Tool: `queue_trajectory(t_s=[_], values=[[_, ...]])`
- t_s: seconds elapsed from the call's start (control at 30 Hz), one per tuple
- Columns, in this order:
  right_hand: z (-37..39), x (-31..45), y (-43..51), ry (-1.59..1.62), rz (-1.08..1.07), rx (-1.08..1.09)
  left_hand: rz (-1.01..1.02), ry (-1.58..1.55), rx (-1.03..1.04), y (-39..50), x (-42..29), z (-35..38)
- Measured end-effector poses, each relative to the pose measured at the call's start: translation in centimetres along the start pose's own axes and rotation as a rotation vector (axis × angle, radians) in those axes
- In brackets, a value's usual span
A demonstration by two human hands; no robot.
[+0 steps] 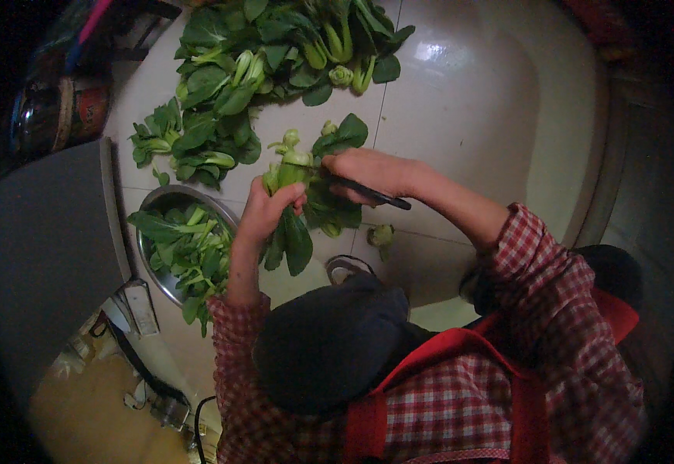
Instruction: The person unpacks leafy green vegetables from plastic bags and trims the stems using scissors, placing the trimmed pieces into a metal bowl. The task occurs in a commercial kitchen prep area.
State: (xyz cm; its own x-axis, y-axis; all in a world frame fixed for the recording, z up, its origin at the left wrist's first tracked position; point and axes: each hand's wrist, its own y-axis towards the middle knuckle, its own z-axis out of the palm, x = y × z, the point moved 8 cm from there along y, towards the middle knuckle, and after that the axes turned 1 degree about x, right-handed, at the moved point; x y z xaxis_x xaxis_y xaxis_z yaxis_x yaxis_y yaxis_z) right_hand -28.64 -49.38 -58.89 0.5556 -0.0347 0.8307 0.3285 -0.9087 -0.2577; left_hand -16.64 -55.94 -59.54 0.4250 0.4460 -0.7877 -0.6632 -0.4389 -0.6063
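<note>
Gripped in my left hand (273, 209) is a head of bok choy (295, 240), its pale base up and its leaves hanging down past my fist. My right hand (375, 174) is closed around the dark handle of a knife (372, 193). The thin blade lies against the stalks just under the base, above my left fingers. Below my right hand, loose bok choy leaves (340, 214) rest on the tiled floor, and a cut base (380, 235) lies to their right. A metal bowl (166, 194) filled with separated leaves (192, 249) stands left of my left wrist.
A large pile of bok choy (238, 75) spreads over the floor tiles (447, 116) ahead. At left stands a grey panel (52, 232), with a dark round container (61, 113) beyond it. My shoe (348, 267) is close below the loose leaves. A black cable (198, 423) runs at lower left.
</note>
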Motion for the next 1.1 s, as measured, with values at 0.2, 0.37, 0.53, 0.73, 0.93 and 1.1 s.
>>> queue_trajectory(t_s=[0.2,0.37,0.53,0.73,0.93,1.1], values=[[-0.9,-1.5,0.5,-0.148,0.163,-0.182,-0.066,0.369,-0.274,-3.2,0.5,-4.0],[-3.9,-8.5,-1.2,-0.023,0.301,-0.375,-0.228,0.749,-0.775,-13.1,-1.5,-16.7],[-1.5,-9.9,-0.7,0.003,0.312,-0.34,-0.11,1.738,-0.957,-12.2,-0.1,-14.0],[-1.7,-6.1,-1.1,-0.231,0.228,-0.349,-0.587,0.722,-0.471,3.3,12.6,-5.9],[-2.5,-5.2,-1.1,0.124,0.337,-0.325,0.21,0.027,-0.455,3.0,6.8,-1.8],[-1.2,-2.0,0.7,0.363,0.209,-0.393,0.323,-0.234,-0.244,1.1,2.9,1.1]])
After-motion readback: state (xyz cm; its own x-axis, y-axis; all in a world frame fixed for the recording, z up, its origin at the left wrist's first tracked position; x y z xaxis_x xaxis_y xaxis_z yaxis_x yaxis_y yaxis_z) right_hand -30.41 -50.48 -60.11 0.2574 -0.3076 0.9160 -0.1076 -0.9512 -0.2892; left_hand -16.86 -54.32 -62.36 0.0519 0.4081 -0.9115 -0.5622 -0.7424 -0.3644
